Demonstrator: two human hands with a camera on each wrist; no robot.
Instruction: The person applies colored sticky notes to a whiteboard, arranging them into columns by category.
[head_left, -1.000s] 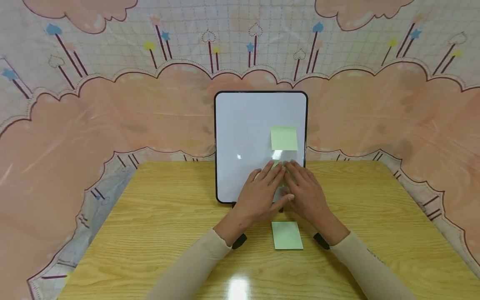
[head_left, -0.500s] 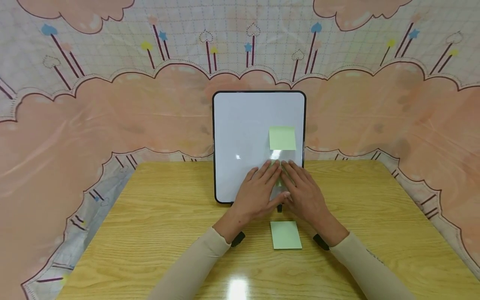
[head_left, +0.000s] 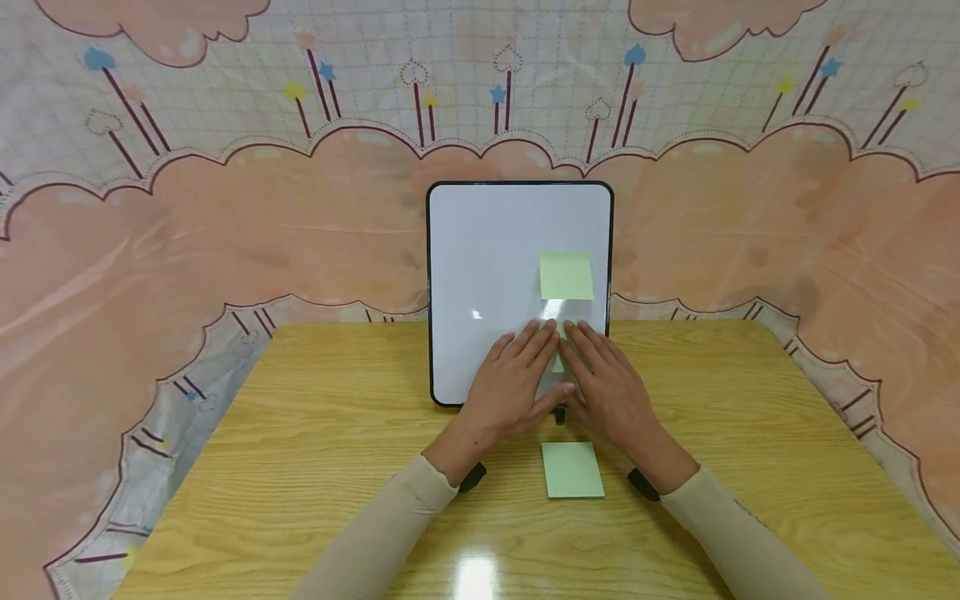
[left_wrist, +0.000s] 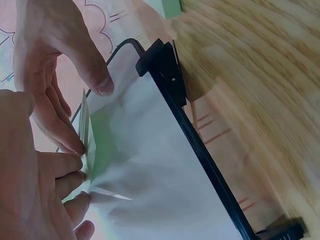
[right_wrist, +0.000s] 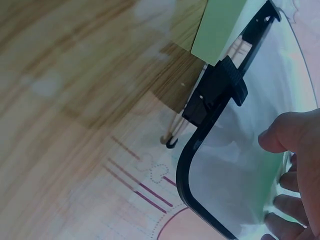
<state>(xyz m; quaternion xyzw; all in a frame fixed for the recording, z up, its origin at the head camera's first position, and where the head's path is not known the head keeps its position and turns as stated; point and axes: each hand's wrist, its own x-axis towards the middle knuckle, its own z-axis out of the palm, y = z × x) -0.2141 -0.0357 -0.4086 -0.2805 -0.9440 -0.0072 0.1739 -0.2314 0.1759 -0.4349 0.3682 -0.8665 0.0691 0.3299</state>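
Observation:
A white board [head_left: 480,250] with a black frame stands upright at the table's back. Stuck on its right half is a pale green sticky note [head_left: 566,276]. Below that, a second sticky note [head_left: 558,364] lies under my fingertips, mostly hidden in the head view. My left hand [head_left: 506,390] presses its left side with extended fingers. From the other side my right hand [head_left: 613,393] does likewise, the two thumbs close together. Seen edge-on in the left wrist view, the lower note [left_wrist: 101,145] has its bottom part lifting off the board.
A pale green sticky note pad [head_left: 572,470] lies on the wooden table [head_left: 337,417] between my forearms. Black clip feet [right_wrist: 215,92] hold the board's lower edge. A patterned cloth [head_left: 300,217] hangs behind and around the table.
My left hand has shifted slightly left, so a bit more of the lower note shows between the hands. My right hand stays nearly in place.

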